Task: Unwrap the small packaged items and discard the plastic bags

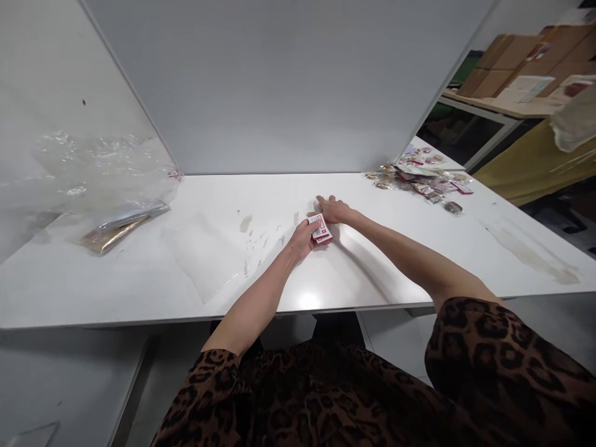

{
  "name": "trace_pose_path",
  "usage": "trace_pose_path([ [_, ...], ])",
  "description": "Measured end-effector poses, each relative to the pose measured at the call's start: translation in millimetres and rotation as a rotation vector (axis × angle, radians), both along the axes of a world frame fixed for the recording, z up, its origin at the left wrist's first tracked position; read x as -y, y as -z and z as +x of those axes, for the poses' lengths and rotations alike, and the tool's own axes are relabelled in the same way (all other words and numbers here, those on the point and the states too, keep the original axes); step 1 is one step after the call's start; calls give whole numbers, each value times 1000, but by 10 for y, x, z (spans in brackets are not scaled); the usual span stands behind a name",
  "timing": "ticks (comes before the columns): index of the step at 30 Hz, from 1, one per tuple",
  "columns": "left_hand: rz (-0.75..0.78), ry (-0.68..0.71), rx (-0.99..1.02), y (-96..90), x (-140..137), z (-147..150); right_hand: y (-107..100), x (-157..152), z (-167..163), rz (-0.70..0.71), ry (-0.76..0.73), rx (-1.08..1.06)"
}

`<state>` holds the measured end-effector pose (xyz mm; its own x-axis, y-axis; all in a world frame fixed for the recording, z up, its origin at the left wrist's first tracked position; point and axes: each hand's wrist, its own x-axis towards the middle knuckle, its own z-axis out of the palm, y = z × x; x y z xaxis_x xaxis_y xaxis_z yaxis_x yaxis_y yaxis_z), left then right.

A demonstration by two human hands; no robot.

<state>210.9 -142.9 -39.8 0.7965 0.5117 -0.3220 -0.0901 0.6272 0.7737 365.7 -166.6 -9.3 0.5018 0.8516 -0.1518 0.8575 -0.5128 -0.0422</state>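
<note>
Near the middle of the white table, my left hand [303,240] is closed around a small stack of red-and-white printed cards or packets [321,230], with the thumb on top. Just beyond it, my right hand [334,210] has its fingers stretched out, low over the tabletop and next to the stack's far edge. Whether the right fingertips touch the table or the stack, I cannot tell. A clear plastic bag or sheet [200,261] lies flat to the left of my left forearm.
Clear plastic bags [102,167] are heaped at the left, beside a gold-and-silver flat packet [123,230]. Several small packaged items [428,183] lie piled at the back right. A grey upright panel [293,87] borders the table's [363,273] rear. Cardboard boxes [512,62] stand on another table.
</note>
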Motion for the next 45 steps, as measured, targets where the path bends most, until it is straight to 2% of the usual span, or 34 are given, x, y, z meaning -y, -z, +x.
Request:
trace_pose_path([
  [5,16,-42,4,20,-16,0,104,31,-72,85,-4,24],
  [8,8,-52,6,19,-21,-14,157,127,29,147,-43,-2],
  [11,-4,-61,3,2,-18,-31,169,325,231,246,-76,-57],
  [14,-1,-62,-13,-17,-9,-39,233,667,435,393,-22,-95],
  [17,10,-60,-23,-31,4,-35,383,1119,595,614,177,-182],
  [20,20,-54,-30,-38,13,-24,487,1565,735,960,407,-395],
  [22,29,-47,-29,-41,13,-16,459,1812,829,1117,461,-454],
  [24,36,-42,-32,-43,9,-12,364,2028,926,1180,454,-416],
  [27,44,-45,-50,-51,3,-13,235,2344,1051,1109,422,-259],
  [29,48,-52,-56,-56,0,-15,250,2550,1083,911,397,-125],
  [32,46,-65,-52,-55,-5,-14,417,2788,1006,492,354,-38],
  [33,43,-67,-53,-53,-7,-13,478,2836,954,397,333,-25],
  [35,39,-64,-57,-45,-11,-10,549,2881,848,309,283,15],
  [38,43,-65,-51,-36,-16,-10,478,2848,788,233,243,37],
  [40,51,-64,-46,-35,-18,-13,355,2797,834,217,288,-14],
  [45,56,-65,-48,-41,-14,-34,153,2792,940,594,574,-268],
])
